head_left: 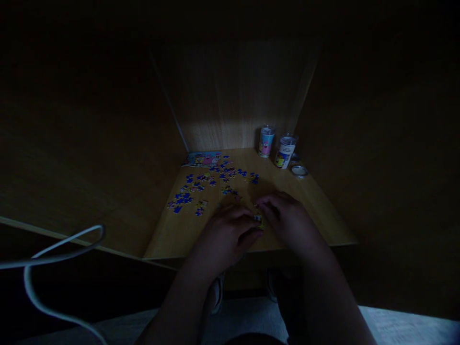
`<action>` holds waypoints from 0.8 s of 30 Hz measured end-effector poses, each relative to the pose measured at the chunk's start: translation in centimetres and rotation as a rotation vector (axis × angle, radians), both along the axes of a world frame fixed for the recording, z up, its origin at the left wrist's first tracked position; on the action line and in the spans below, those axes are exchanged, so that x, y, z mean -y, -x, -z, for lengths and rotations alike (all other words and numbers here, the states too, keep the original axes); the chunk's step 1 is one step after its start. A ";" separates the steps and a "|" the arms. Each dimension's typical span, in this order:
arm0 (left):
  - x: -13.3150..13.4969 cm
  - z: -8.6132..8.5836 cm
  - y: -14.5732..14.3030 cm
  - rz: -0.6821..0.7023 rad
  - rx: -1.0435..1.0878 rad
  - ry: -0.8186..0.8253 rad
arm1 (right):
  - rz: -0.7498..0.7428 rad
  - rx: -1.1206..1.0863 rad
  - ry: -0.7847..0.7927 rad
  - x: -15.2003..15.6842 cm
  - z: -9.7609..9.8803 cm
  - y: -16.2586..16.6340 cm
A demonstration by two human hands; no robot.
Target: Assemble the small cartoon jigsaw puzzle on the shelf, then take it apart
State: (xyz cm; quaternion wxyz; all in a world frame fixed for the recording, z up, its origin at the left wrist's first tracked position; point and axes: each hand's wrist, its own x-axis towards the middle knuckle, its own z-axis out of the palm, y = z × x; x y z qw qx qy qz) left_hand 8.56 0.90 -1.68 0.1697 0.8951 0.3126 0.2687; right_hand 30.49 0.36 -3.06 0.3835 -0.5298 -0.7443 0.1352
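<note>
My left hand (232, 227) is at the front of the wooden surface, thumb and fingers curled around the edge of some small joined-looking jigsaw pieces (258, 221), partly hidden by the fingers. Just to the right, my right hand (282, 208) has thumb and forefinger pinched together, with what looks like a small puzzle piece at the tips; dim light blurs its detail. Beyond my hands lie many loose jigsaw pieces (183, 198), several with blue backs up and others showing coloured print. A few pieces (229, 190) lie close beyond the left hand.
A colourful cartoon picture sheet (203, 159) lies at the back left. Two clear-topped printed canisters (266, 141) stand at the back right, with round metal-rimmed lids (299, 171) beside them. Wooden panels enclose the surface. A white cable (64, 239) loops at left.
</note>
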 end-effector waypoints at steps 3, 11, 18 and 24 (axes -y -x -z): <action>0.0 0.1 0.1 -0.004 -0.005 -0.004 | -0.024 -0.018 0.039 0.0 0.0 0.0; 0.1 0.0 0.0 -0.035 -0.046 0.031 | -0.047 0.046 0.074 -0.2 0.2 0.1; 0.1 0.1 0.1 -0.033 -0.061 0.037 | -0.029 0.063 0.042 -0.1 -0.1 0.3; 0.2 -0.1 0.0 -0.039 -0.055 0.032 | -0.021 0.057 0.030 0.0 -0.1 0.2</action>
